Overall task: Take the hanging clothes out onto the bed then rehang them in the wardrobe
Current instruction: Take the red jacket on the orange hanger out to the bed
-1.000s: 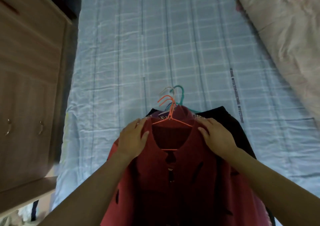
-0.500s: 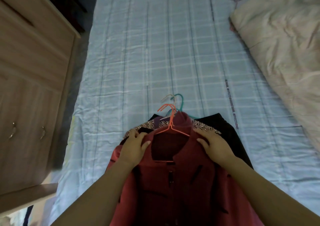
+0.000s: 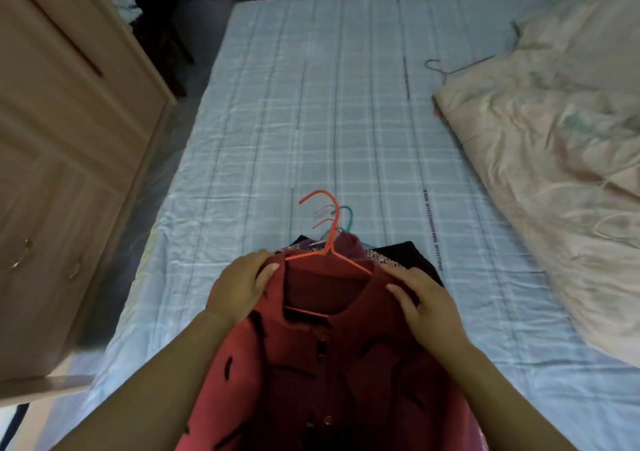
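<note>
- Red shirt (image 3: pixel 329 364) is being held over the near end of the bed (image 3: pixel 311 121), right in front of the person. It is showing dark marks and buttons down its front.
- The left hand (image 3: pixel 239 286) is gripping one shoulder of the shirt, with fingers curled round the cloth and the thumb on top.
- The right hand (image 3: pixel 427 307) is gripping the other shoulder, with its thumb pressing near the collar.
- An orange hanger (image 3: pixel 327 246) is sitting inside the shirt, and its hook is poking up past the collar.
- Just behind, more clothes are lying in a pile on the bed. A black one (image 3: pixel 412 256) is showing, and the hook of a green hanger (image 3: pixel 348 218) is sticking out.
- The bed is stretching away, covered in blue checks.
- A pale quilt (image 3: pixel 554 173) is lying bunched up on the right.
- A pink hanger (image 3: pixel 443 69) is lying far off beside the quilt.
- A wooden wardrobe (image 3: pixel 69 139) is standing on the left.
</note>
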Demonstrator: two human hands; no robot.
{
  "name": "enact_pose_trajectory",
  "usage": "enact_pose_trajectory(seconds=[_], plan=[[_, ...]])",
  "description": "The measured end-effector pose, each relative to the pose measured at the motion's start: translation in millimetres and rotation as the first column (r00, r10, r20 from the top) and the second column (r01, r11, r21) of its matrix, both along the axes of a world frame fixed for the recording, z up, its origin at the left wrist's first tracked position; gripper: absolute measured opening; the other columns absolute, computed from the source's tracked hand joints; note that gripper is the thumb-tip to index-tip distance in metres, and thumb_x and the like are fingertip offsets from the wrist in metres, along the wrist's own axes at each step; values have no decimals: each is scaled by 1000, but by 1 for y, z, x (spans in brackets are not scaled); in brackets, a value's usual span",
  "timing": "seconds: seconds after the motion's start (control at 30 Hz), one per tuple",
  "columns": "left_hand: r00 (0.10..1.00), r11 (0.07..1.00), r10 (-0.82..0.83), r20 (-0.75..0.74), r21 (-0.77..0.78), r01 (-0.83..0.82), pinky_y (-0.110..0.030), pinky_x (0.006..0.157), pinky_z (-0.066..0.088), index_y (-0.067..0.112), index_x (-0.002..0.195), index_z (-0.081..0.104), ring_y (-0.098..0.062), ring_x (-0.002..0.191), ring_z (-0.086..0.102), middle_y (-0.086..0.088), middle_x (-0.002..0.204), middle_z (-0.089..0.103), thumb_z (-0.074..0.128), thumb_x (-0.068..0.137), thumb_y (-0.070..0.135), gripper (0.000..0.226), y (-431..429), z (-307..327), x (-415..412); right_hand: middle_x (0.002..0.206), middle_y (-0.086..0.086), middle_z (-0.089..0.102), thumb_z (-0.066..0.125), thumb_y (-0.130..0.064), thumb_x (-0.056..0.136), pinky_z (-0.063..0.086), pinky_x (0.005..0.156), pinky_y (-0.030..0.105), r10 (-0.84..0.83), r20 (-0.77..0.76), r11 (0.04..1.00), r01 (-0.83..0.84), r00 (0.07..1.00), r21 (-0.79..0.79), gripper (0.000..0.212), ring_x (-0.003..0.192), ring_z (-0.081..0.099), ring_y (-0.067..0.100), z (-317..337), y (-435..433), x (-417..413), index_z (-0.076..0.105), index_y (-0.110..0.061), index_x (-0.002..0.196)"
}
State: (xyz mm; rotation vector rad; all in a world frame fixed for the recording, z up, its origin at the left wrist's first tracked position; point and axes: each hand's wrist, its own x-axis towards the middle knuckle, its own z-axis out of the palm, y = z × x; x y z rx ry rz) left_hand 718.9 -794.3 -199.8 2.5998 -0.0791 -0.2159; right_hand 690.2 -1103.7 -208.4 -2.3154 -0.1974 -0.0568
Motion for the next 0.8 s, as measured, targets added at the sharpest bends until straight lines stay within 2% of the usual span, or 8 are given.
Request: enact_pose_trajectory(seconds=[0.1,0.2,0.33,0.4,0.5,0.6,0.7,0.8], plan=[[988,988,112,101,-114,-100,-18,73,39,26,96,61,-7,85,59,16,87,62,45,90,50,29,0,27,-29,98,-18,59,46,-43,88,41,82,12,78,31,996,-77,996,-36,36,94,58,6,20,5,-5,61,-33,120],[960,954,238,146,-222,-203,-5,74,37,34,96,63,3,88,59,22,93,66,58,86,45,16,3,47,-72,101,-7,68,50,-37,89,42,83,12,144,90,989,-140,985,-47,34,94,60,7,38,18,-22,62,-31,120],[899,905,381,218,-288,-313,-8,79,41,45,87,63,9,90,59,32,93,64,54,79,54,15,18,69,-136,92,-5,66,47,-39,89,45,77,17,186,135,982,-185,973,-24,33,86,60,7,60,47,-59,64,-29,116],[868,895,421,264,-280,-348,-12,79,43,46,86,63,8,88,60,34,89,64,51,78,59,19,34,83,-166,98,-9,67,47,-40,88,44,81,14,206,160,978,-207,965,-13,33,92,61,5,71,65,-75,66,-28,113],[800,882,471,371,-224,-415,-5,72,37,40,87,67,6,88,59,38,86,61,49,77,62,30,60,109,-208,103,-16,66,50,-38,87,37,89,5,229,215,969,-244,949,46,31,98,58,-4,92,98,-95,69,-27,108],[736,853,519,434,-197,-484,-16,66,40,39,88,69,0,91,57,29,89,65,45,74,66,38,92,135,-247,105,-20,63,52,-37,86,34,91,4,264,262,953,-293,928,77,29,101,54,-11,112,139,-116,69,-26,107],[707,804,594,385,-240,-544,-23,70,47,40,88,68,-1,84,63,29,90,66,45,73,70,40,131,142,-292,103,-20,63,53,-37,86,34,91,4,301,296,936,-340,906,89,30,100,55,-10,124,185,-144,70,-24,105],[686,737,672,279,-348,-580,-24,74,48,37,85,68,4,82,62,30,85,66,58,75,60,27,175,139,-345,100,-20,64,56,-36,85,35,89,3,369,286,909,-407,884,86,28,97,56,-8,129,236,-180,72,-22,103]])
